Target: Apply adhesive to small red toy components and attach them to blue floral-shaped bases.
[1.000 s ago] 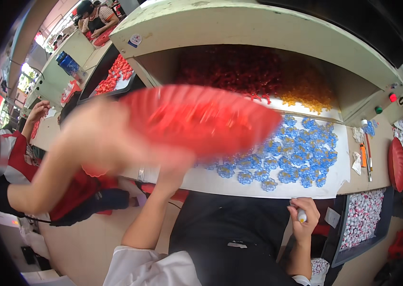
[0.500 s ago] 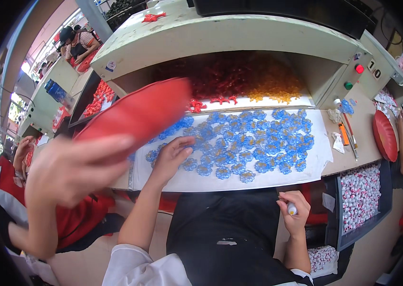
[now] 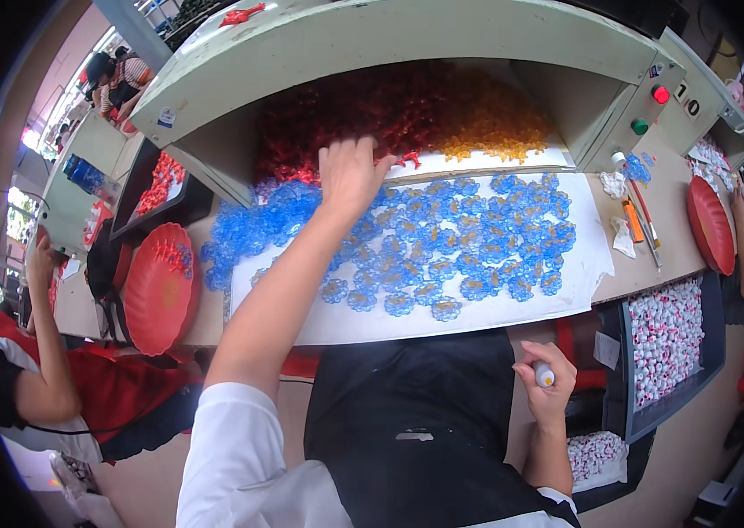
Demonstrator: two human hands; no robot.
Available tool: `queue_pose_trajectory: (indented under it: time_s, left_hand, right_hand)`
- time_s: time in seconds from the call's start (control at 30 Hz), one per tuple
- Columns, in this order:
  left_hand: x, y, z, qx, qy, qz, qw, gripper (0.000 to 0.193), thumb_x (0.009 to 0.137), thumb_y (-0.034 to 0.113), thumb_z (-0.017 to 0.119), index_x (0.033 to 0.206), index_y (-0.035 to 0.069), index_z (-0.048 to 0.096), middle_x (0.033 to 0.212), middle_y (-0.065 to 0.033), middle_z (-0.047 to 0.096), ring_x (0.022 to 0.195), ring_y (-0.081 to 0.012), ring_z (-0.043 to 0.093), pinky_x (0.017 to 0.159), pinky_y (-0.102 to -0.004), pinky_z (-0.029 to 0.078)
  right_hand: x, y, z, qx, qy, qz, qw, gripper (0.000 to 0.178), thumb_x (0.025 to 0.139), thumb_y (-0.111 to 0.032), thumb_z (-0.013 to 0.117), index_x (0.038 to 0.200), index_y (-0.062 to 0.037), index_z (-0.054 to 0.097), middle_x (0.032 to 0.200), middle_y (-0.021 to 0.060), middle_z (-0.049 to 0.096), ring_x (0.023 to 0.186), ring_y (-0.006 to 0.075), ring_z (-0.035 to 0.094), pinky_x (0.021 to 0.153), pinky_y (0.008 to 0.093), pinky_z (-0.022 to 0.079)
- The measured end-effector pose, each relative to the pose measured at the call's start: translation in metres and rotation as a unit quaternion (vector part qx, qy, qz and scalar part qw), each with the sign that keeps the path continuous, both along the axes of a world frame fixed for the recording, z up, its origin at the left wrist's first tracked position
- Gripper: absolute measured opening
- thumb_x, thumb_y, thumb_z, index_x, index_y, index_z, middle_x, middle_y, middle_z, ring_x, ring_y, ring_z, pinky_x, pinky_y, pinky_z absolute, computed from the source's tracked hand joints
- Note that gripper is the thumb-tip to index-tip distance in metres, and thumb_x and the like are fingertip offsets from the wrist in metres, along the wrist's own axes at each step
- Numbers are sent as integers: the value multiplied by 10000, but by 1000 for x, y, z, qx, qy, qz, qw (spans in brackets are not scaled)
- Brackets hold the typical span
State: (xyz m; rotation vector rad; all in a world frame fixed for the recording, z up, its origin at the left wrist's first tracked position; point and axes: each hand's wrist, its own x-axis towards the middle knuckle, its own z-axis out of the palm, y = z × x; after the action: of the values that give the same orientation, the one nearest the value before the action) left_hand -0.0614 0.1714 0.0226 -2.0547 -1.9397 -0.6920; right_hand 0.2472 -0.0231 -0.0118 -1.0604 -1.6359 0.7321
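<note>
Big change: the red, fluted, oval plastic bowl (image 3: pixel 161 304), a blur in a co-worker's hand a second ago, now sits on the pale bench (image 3: pixel 627 277), left of the white paper sheet (image 3: pixel 337 328). Small red and blue bits lie at its far end. Co-worker's hand (image 3: pixel 40 264) is back at far left, clear of the bowl. A jumbled heap of clear blue plastic pieces (image 3: pixel 257 224) now shows at the sheet's left end, spilling past its edge; the other blue flower-shaped pieces with amber centres (image 3: pixel 469 238) are spread over the sheet.

Left hand (image 3: pixel 354 176) has shifted too: off the sheet's near left part, up to the front of the glossy red plastic pieces (image 3: pixel 328 119) inside the pale green metal hood (image 3: pixel 425 35). Fingers bent, fairly narrow; can't tell if a piece is held. Reads as attention moving onto the red pieces, with bowl and arm out of the way. Translucent amber pieces (image 3: pixel 495 123) lie right of them.

Right hand (image 3: pixel 549 383) keeps a small white bottle (image 3: pixel 544 376) wrapped in its fingers, below the sheet's near edge.
</note>
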Motion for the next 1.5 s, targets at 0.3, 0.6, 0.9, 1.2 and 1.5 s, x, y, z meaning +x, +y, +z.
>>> queue_pose_trajectory:
  time_s: [0.3, 0.6, 0.9, 1.2, 1.5]
  left_hand:
    - [10, 13, -29, 78, 113, -88, 987, 147, 703, 100, 567, 849, 106, 557, 835, -96, 539, 813, -249, 516, 690, -358, 365]
    - [-16, 5, -6, 38, -337, -132, 932, 223, 775, 62, 526, 993, 38, 563, 830, -133, 587, 772, -224, 578, 694, -331, 457]
    - [25, -129, 12, -268, -873, -154, 377, 286, 853, 81, 495, 1129, 20, 453, 1018, -140, 567, 917, -179, 562, 800, -308, 456]
    - [51, -177, -15, -293, -824, -148, 461, 288, 802, 71, 583, 1065, -11, 498, 1000, -159, 572, 858, -179, 573, 775, -288, 448]
    - [50, -183, -11, -286, -779, -215, 515, 254, 809, -39, 536, 1061, -24, 511, 1052, -100, 559, 991, -153, 541, 870, -281, 415]
  right_hand:
    - [-6, 5, -6, -15, 49, -49, 998, 505, 641, 105, 586, 1098, -9, 404, 820, 83, 484, 621, 116, 452, 577, 226, 377]
    - [-25, 13, 10, -60, 114, 97, 987, 416, 691, 74, 487, 1078, 11, 351, 1048, 167, 366, 833, 209, 534, 631, 277, 497]
    - [-30, 13, 15, -30, 183, 66, 981, 416, 680, 111, 584, 1086, 35, 533, 993, 156, 455, 850, 241, 567, 692, 307, 533]
    - [-45, 13, 32, 30, 204, -25, 978, 470, 660, -338, 757, 914, -92, 448, 851, 63, 455, 603, 106, 386, 455, 211, 328]
    - [-53, 8, 41, 108, 97, 69, 987, 464, 581, -204, 811, 922, -87, 519, 875, 69, 505, 645, 158, 516, 528, 243, 436]
